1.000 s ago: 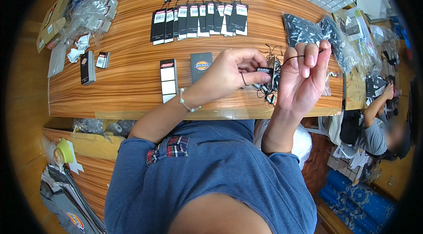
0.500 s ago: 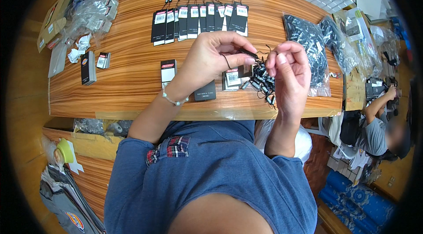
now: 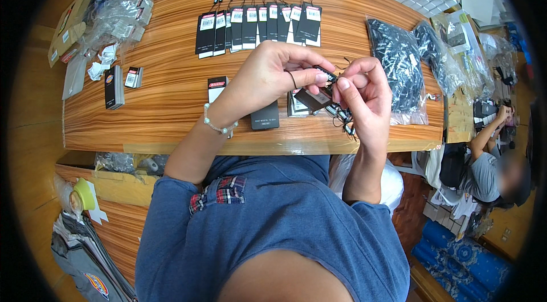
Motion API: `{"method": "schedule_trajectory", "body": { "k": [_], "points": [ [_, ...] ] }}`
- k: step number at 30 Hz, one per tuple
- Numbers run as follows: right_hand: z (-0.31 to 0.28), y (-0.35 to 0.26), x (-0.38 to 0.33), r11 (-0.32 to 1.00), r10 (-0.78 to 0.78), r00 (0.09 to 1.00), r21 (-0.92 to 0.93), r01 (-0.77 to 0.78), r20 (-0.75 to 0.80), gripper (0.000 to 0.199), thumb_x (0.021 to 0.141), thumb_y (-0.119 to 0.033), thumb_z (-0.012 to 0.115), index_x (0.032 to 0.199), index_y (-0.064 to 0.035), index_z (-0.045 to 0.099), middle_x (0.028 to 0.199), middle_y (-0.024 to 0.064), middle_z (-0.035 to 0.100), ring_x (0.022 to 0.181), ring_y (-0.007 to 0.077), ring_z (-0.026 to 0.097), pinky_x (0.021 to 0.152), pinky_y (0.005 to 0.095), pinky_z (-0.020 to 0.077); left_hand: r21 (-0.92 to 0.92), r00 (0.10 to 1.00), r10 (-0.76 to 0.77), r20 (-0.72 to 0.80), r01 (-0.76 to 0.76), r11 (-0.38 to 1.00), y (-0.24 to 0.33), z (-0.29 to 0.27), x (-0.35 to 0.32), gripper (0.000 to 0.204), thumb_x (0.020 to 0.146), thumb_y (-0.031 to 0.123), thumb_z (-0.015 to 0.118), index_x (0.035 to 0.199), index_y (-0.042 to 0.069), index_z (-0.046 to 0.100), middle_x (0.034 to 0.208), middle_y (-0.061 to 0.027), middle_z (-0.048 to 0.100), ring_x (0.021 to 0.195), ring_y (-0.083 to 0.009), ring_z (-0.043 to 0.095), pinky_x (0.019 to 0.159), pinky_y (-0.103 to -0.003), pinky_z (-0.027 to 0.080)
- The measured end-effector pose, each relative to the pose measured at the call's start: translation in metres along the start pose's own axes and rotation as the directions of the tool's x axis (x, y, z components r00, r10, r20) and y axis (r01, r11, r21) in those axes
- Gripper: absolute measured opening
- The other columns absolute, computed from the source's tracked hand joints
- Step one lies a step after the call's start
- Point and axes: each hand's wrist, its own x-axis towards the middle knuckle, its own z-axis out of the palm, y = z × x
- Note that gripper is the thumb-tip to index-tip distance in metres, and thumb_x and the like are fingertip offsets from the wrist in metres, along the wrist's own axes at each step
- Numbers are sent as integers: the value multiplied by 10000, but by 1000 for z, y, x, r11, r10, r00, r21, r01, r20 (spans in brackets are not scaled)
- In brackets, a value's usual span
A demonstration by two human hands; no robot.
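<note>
While the slim tag stack [image 3: 114,88] at the left of the worktop [image 3: 165,57] and the row of corded tags [image 3: 250,29] along the far side lie where they did a second ago, it is my hands that have changed. My left hand [image 3: 274,71] pinches a small black clip [image 3: 329,76] between thumb and fingers, and a dark tag [image 3: 313,100] sits tilted just below it. My right hand [image 3: 370,94], raised off to the side a second ago with a cord drawn out, has come down and in, its fingertips now bent close at the clip's end. I take that to mean the work has gone from stretching the cord to close two-handed handling at the clip. As for what I can't make out, my left wrist and forearm cover much of the white-panelled tags [image 3: 217,91] and the black card stack [image 3: 265,117]; a thin dark loop [image 3: 293,80] by my left thumb may or may not belong to the cord. My fingers hide whether the cord passes through the tag, and whether my right hand grips clip, cord or nothing I cannot tell. It also blocks part of the loose clip pile [image 3: 343,114].
</note>
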Motion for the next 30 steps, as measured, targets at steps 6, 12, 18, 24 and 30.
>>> {"method": "schedule_trajectory", "body": {
  "k": [6,12,18,24,30],
  "points": [
    [5,5,0,999,48,999,6,-48,-10,115,857,-1,495,929,-25,408,708,25,531,643,56,492,559,181,393,-18,1000,3,22,-3,1000,-8,0,2,186,809,33,580,979,-33,614,779,-74,629,654,-91,584,613,-205,488],
    [-5,9,1,995,101,994,24,-101,32,131,826,-9,550,912,-18,452,692,27,546,631,51,489,552,179,389,-92,1000,15,8,-14,996,-10,0,4,167,816,43,576,962,-38,574,738,-73,616,639,-99,584,593,-214,484],
    [-16,14,2,979,-30,998,-200,39,47,79,757,-30,640,769,-3,567,721,13,581,634,52,503,556,192,393,-81,998,-4,59,9,997,-6,-2,1,130,815,55,583,914,-28,564,722,-76,617,615,-105,588,582,-213,484],
    [-15,8,0,989,27,997,-150,-17,69,59,755,-36,646,768,3,604,727,18,588,665,64,527,589,195,414,-65,998,14,54,-10,998,-3,-4,1,136,804,61,601,908,-25,580,718,-72,618,613,-97,587,574,-203,483],
    [-10,10,-2,983,-5,1000,-182,8,21,66,774,-31,627,790,15,584,738,42,603,670,74,553,596,195,430,-89,997,-27,70,33,996,1,-4,1,130,798,62,611,894,-22,586,722,-66,622,605,-90,586,577,-197,482]
  ]
}}
